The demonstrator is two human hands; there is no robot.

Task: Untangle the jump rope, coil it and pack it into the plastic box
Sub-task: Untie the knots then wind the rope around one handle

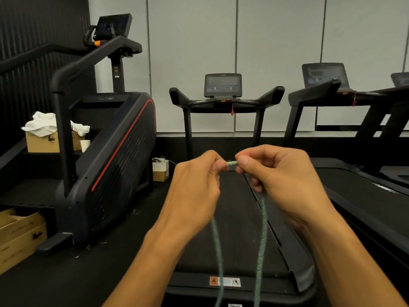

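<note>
Bare forearms, seemingly no sleeves or jewellery on the hands (pixel 232 180)

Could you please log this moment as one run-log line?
left hand: pinches jump rope | right hand: pinches jump rope | strands: two hanging down over treadmill | plastic box: not in view

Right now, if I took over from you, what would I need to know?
Left hand and right hand each pinch the green jump rope, a short stretch held between them above the treadmill. Two strands hang down out of view, so any tangle is unseen. The plastic box is not in view. Nothing is coiled or packed yet; finish untangling, coil it, then box it.
</note>
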